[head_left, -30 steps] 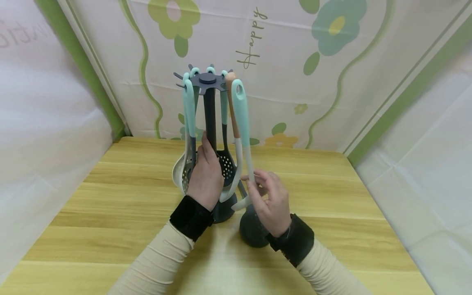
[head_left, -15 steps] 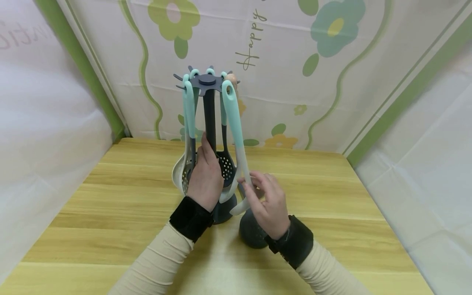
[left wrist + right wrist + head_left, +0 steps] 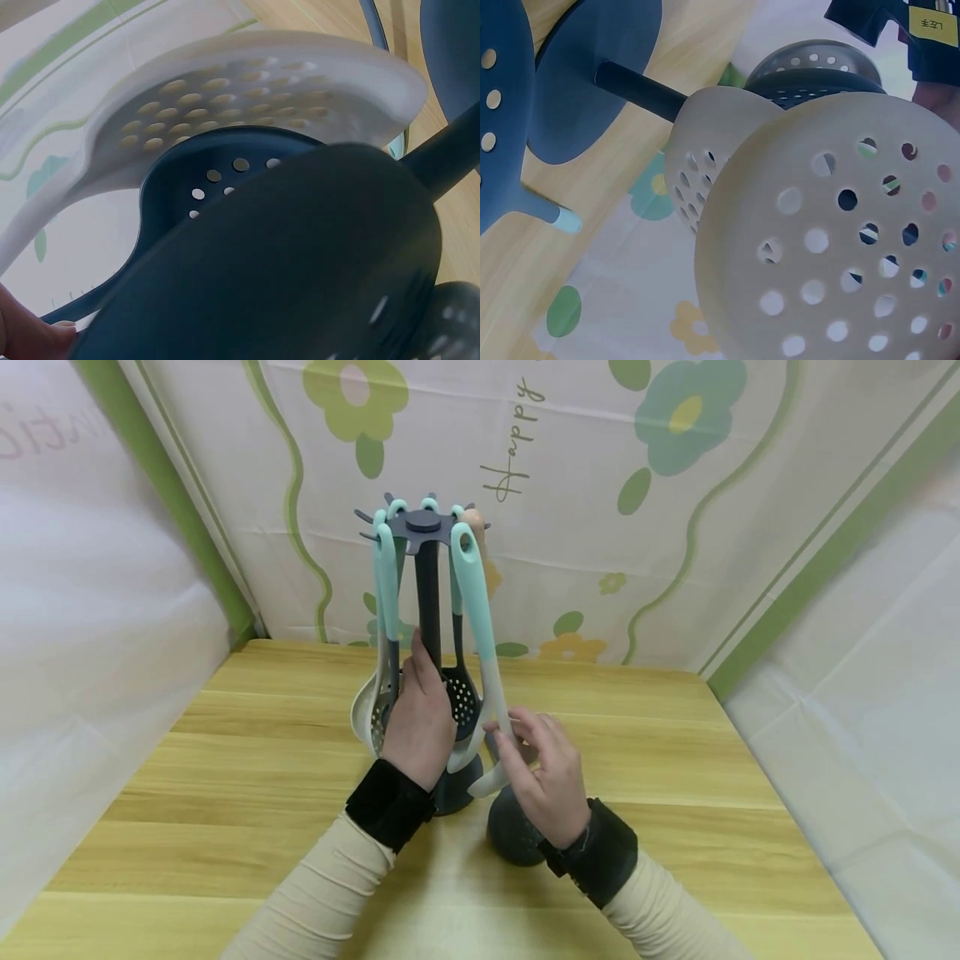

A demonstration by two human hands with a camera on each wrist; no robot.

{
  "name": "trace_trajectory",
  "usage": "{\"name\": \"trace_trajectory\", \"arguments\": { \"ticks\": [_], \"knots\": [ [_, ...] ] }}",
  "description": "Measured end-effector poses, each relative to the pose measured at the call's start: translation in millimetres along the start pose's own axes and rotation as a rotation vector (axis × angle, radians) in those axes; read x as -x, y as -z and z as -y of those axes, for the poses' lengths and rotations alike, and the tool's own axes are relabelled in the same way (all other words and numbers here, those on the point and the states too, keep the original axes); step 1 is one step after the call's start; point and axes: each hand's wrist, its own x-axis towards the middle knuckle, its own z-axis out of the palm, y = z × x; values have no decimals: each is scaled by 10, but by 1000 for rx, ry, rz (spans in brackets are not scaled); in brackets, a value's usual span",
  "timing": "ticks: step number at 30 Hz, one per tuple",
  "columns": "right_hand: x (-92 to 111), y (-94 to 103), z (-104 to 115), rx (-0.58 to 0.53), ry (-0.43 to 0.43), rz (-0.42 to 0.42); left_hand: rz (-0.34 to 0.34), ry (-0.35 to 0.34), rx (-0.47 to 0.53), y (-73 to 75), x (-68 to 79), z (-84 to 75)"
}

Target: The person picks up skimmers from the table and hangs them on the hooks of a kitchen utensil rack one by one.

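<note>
In the head view my left hand (image 3: 420,727) grips the black post of the utensil stand (image 3: 427,602) low down; its fingertips reach up along the post. My right hand (image 3: 546,772) pinches the pale neck of a skimmer (image 3: 472,585) with a mint handle. That handle's hole sits at the rack's front right, beside a hook. In the right wrist view the pale skimmer's perforated bowl (image 3: 817,240) fills the foreground. Several mint-handled utensils hang around the stand, among them a dark slotted spoon (image 3: 460,702). The left wrist view shows a dark bowl (image 3: 285,255) close up.
A dark perforated skimmer (image 3: 516,831) lies on the wooden table (image 3: 225,827), right of the stand's round base (image 3: 457,789), partly under my right hand. A wooden-topped handle (image 3: 472,518) hangs behind the held one. Flowered cloth (image 3: 585,527) rises behind the table.
The skimmer's handle top has moved left, to the rack's front right, and its handle now leans. My right hand shifted slightly left with it; my left hand has kept its place.
</note>
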Motion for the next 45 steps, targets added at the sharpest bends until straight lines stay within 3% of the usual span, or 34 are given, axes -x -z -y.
{"name": "trace_trajectory", "arguments": {
  "ticks": [16, 29, 45],
  "knots": [
    [1, -20, 13, -1, -12, 3, 19, 4, 19, 4, -3, 8],
    [13, -27, 18, -9, -29, 17, -18, -10, -9, -2, 0, 2],
    [0, -51, 22, 17, -20, 33, -19, -19, 5, -6, 7, 16]
  ]
}}
